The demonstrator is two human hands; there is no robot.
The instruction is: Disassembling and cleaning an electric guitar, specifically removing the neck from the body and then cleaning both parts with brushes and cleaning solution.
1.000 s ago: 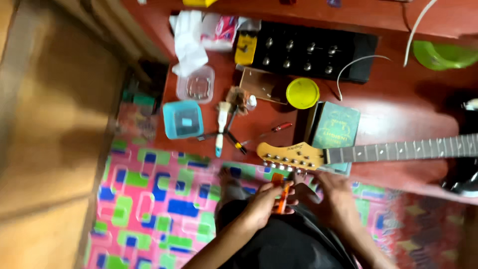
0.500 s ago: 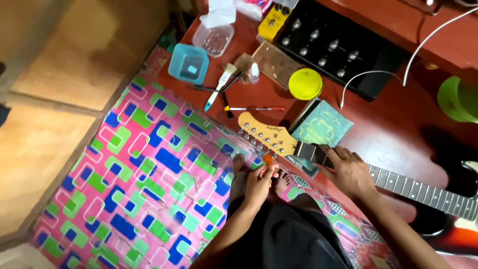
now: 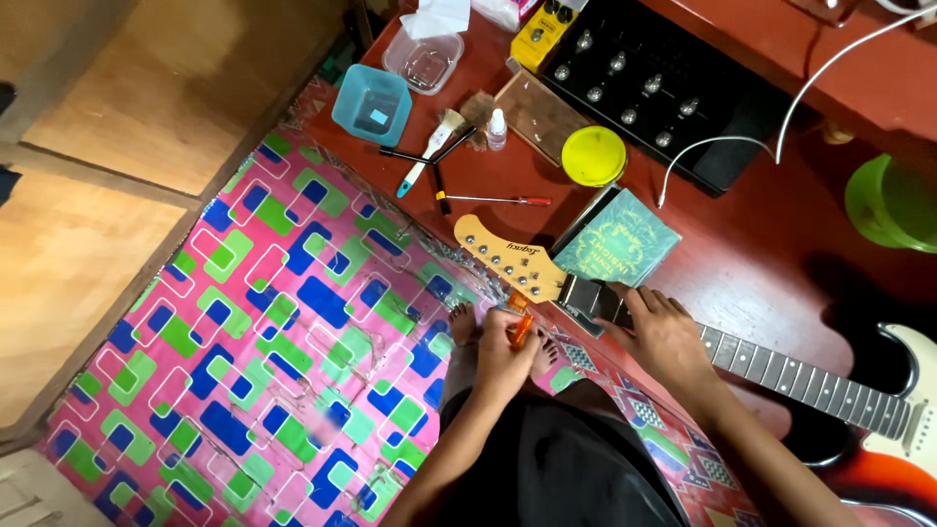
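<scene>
Wooden floor at nine o'clock; a pink, blue and green patterned mat [image 3: 273, 322] meets a dark red wooden surface [image 3: 781, 263]. On that surface at twelve o'clock: a teal plastic tub [image 3: 371, 103], a red-handled screwdriver [image 3: 493, 200], a yellow round lid [image 3: 593, 155]. The left hand [image 3: 500, 353] is closed around a small orange-handled tool [image 3: 519, 327], just below the pale wooden guitar headstock [image 3: 508, 259]. The right hand [image 3: 664, 334] lies flat, fingers spread, pressing the guitar neck [image 3: 810, 381]. Judgement: headstock work in progress; steadying the neck matters.
</scene>
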